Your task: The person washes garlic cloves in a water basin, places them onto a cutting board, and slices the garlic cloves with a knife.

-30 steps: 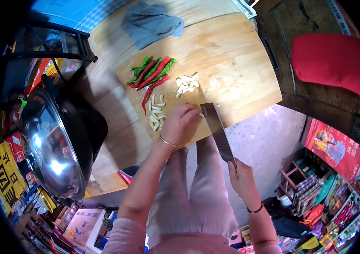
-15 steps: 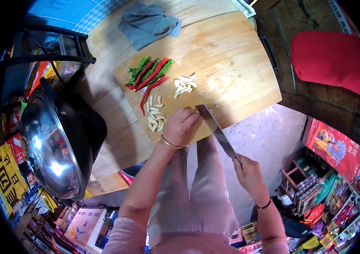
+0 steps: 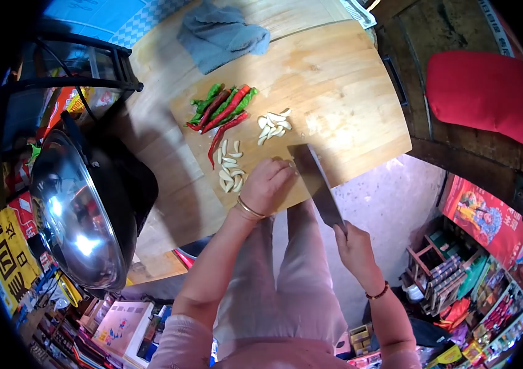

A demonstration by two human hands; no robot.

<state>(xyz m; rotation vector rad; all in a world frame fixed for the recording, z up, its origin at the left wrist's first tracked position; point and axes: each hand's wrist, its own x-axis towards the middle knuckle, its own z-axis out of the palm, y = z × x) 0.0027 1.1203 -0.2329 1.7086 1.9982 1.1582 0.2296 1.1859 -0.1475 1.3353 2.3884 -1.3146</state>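
My right hand (image 3: 357,255) grips the handle of a cleaver (image 3: 318,187). Its broad blade is tilted and points away from me, its far end beside the fingertips of my left hand (image 3: 267,183). That hand is closed, fingers bent and pressed down on the cutting board (image 3: 347,80) around a garlic clove that is mostly hidden. Whole garlic cloves (image 3: 230,167) lie just left of my left hand. Another pile of garlic pieces (image 3: 272,125) sits beyond it. Red and green chili peppers (image 3: 223,109) are heaped at the board's left side.
A crumpled grey-blue cloth (image 3: 221,38) lies beyond the board. On the left stands a wok with a shiny metal lid (image 3: 80,215), near a black metal rack (image 3: 77,83). A red cushioned seat (image 3: 486,92) is at the right. The board's near edge overhangs the floor.
The cleaver blade has turned so that more of its flat face shows, and its far end sits slightly higher. My left hand stays closed at nearly the same spot. The view has shifted slightly.
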